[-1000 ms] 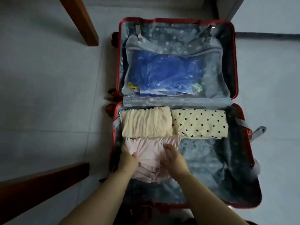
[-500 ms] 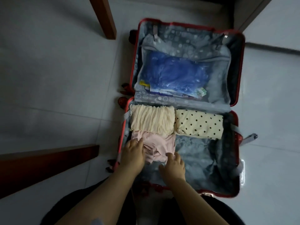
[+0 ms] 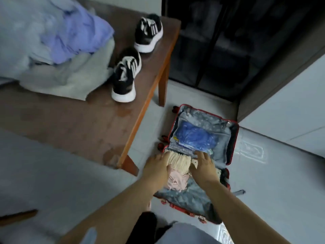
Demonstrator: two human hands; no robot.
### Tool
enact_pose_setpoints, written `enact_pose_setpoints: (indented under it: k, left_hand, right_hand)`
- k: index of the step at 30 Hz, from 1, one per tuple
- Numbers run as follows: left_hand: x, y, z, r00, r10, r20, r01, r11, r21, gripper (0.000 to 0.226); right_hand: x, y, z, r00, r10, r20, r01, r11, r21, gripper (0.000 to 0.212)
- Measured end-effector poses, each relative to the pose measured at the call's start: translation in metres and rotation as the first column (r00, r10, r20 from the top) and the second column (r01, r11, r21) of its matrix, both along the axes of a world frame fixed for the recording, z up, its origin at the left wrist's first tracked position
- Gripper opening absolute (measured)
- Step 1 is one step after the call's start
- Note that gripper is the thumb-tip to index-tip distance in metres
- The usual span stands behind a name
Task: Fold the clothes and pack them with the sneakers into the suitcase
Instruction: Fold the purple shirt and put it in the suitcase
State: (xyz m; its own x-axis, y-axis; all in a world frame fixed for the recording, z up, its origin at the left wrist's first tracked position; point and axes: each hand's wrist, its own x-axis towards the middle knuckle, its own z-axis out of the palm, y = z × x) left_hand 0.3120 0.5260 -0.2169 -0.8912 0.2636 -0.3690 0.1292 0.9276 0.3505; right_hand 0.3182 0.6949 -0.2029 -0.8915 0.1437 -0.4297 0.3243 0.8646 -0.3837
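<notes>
The red suitcase (image 3: 233,143) lies open on the floor, lid flat beyond it with a blue bag (image 3: 197,138) under mesh. Inside, a folded cream garment (image 3: 179,161) and a pink one (image 3: 177,181) sit side by side; the polka-dot piece (image 3: 218,171) is mostly hidden. My left hand (image 3: 156,169) and my right hand (image 3: 204,167) hover over the clothes with fingers spread, holding nothing. Two black-and-white sneakers (image 3: 148,33) (image 3: 125,74) stand on the brown table (image 3: 84,124), beside a heap of unfolded clothes (image 3: 58,41).
The table's leg (image 3: 162,88) and corner stand just left of the suitcase. A dark cabinet or door (image 3: 228,46) fills the back. Grey tiled floor (image 3: 281,191) spreads to the right of the case.
The view has swung up and left, bringing the table, sneakers and clothes heap into sight. Both hands have lifted off the pink garment and moved further up over the case.
</notes>
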Motion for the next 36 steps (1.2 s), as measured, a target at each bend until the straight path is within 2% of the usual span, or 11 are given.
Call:
enact_pose_setpoints:
  k: [3, 6, 9, 13, 17, 21, 24, 29, 33, 36]
  left_hand:
    - [0.003, -0.016, 0.061, 0.994, 0.037, -0.099, -0.023, 0.991, 0.133, 0.054]
    - [0.007, -0.043, 0.095, 0.980, 0.070, -0.184, -0.031, 0.978, 0.207, 0.047]
    - [0.010, -0.089, 0.107, 0.978, 0.077, -0.196, -0.040, 0.982, 0.185, 0.055]
    - [-0.002, -0.188, 0.122, 0.979, 0.106, -0.176, -0.074, 0.981, 0.182, 0.046]
    - [-0.024, -0.301, 0.139, 0.967, 0.189, -0.168, -0.165, 0.975, 0.149, 0.045]
    - [-0.056, -0.371, 0.159, 0.954, 0.241, -0.176, -0.218, 0.966, 0.141, 0.046]
    - [-0.093, -0.389, 0.169, 0.956, 0.214, -0.202, -0.179, 0.968, 0.177, 0.045]
    - [-0.166, -0.393, 0.170, 0.938, 0.124, -0.322, -0.095, 0.990, 0.104, 0.048]
    - [-0.210, -0.396, 0.163, 0.934, 0.136, -0.331, -0.116, 0.990, 0.081, 0.047]
    - [-0.239, -0.410, 0.163, 0.928, 0.204, -0.311, -0.180, 0.978, 0.104, 0.051]
  right_hand:
    - [0.004, -0.026, 0.045, 0.993, 0.060, -0.098, -0.062, 0.998, -0.023, 0.050]
    - [0.009, -0.066, 0.063, 0.982, 0.063, -0.178, -0.077, 0.994, -0.073, 0.046]
    - [0.010, -0.116, 0.073, 0.977, 0.057, -0.205, -0.080, 0.991, -0.106, 0.043]
    - [-0.006, -0.196, 0.084, 0.971, -0.026, -0.239, -0.026, 0.976, -0.215, 0.046]
    - [-0.031, -0.282, 0.094, 0.966, -0.109, -0.233, 0.024, 0.940, -0.341, 0.045]
    - [-0.057, -0.345, 0.111, 0.953, -0.126, -0.275, 0.004, 0.914, -0.407, 0.047]
    - [-0.081, -0.365, 0.125, 0.935, -0.061, -0.349, -0.079, 0.925, -0.371, 0.047]
    - [-0.137, -0.368, 0.131, 0.910, 0.041, -0.413, -0.182, 0.934, -0.306, 0.039]
    - [-0.202, -0.371, 0.119, 0.906, 0.095, -0.413, -0.223, 0.935, -0.274, 0.033]
    - [-0.260, -0.382, 0.116, 0.910, 0.149, -0.388, -0.249, 0.943, -0.223, 0.036]
